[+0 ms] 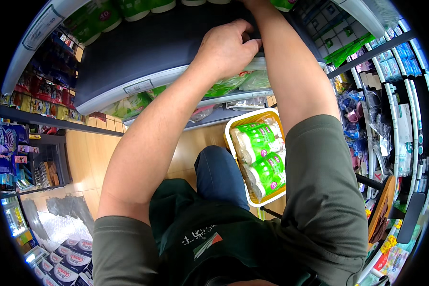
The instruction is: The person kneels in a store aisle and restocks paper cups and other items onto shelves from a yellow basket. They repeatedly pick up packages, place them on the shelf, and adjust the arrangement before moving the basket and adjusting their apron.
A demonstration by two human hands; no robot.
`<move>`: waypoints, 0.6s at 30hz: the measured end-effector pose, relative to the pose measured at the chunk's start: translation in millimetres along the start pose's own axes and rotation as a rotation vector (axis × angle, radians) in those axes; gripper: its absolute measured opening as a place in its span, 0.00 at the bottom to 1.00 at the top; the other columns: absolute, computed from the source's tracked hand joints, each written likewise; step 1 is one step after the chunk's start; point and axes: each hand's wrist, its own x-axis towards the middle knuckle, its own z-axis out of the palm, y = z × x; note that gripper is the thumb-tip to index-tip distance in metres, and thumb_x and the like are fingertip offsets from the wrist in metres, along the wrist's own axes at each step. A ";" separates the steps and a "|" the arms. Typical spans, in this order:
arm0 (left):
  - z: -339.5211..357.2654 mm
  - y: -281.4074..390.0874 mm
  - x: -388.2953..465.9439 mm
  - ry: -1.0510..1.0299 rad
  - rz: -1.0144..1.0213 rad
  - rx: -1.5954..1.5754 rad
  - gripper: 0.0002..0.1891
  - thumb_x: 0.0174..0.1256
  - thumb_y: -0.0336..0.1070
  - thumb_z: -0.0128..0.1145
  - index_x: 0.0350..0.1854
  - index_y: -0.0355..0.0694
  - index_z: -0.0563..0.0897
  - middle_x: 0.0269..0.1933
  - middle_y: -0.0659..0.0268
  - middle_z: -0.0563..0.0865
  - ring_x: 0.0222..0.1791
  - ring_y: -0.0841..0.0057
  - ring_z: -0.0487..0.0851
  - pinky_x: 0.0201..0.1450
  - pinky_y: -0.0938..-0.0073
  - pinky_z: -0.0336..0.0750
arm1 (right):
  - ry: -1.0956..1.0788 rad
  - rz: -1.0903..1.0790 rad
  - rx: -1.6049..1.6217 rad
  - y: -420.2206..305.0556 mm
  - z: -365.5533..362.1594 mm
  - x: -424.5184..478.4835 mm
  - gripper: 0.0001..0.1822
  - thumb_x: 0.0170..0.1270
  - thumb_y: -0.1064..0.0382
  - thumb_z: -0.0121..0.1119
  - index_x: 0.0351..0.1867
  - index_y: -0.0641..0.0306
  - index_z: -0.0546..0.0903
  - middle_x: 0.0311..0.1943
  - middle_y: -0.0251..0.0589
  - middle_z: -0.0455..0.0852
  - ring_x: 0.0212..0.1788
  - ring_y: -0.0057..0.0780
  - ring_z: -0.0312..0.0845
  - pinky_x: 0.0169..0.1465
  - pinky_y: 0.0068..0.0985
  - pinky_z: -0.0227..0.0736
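Observation:
My left hand (228, 46) is over the front part of a dark metal shelf (146, 46), its fingers loosely curled and thumb apart. I see nothing in its grasp, though its fingertips are partly hidden. My right forearm reaches deeper over the same shelf, and the right hand (251, 3) is mostly cut off by the top edge, so its fingers are hidden. Green-wrapped packs (103, 18) of what look like disposable cups stand along the shelf's back and left. Similar green packs (268, 171) lie in a yellow basket with a white rim (232, 143), below my right arm.
A lower shelf holds green plastic packages (132, 103). Wire racks with hanging bagged goods (39, 85) flank the left side, stocked shelves (397, 107) the right. Boxed goods (68, 264) are stacked at lower left. A round wooden seat (382, 211) stands at right. My bent knee (218, 175) is beside the basket.

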 end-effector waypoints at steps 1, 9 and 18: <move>-1.3 -1.3 -0.2 0.006 0.003 0.007 0.23 0.70 0.48 0.67 0.59 0.36 0.87 0.51 0.55 0.93 0.49 0.65 0.92 0.55 0.68 0.84 | -0.015 0.074 0.057 -4.4 -3.2 -0.7 0.51 0.63 0.25 0.65 0.76 0.63 0.74 0.76 0.52 0.75 0.78 0.49 0.68 0.80 0.39 0.60; -2.5 3.8 -4.1 -0.005 0.047 -0.030 0.23 0.71 0.45 0.66 0.60 0.33 0.85 0.42 0.53 0.93 0.33 0.64 0.92 0.49 0.64 0.84 | 0.068 0.170 0.333 12.8 -11.2 -11.7 0.49 0.58 0.29 0.72 0.72 0.64 0.78 0.72 0.55 0.80 0.75 0.49 0.72 0.77 0.39 0.64; -6.6 2.8 -5.6 -0.023 0.009 0.005 0.26 0.68 0.50 0.67 0.60 0.34 0.86 0.50 0.52 0.94 0.49 0.59 0.92 0.55 0.64 0.84 | -0.148 0.426 0.602 -7.7 -53.2 -25.7 0.30 0.63 0.46 0.78 0.56 0.67 0.85 0.44 0.49 0.91 0.39 0.35 0.88 0.36 0.34 0.83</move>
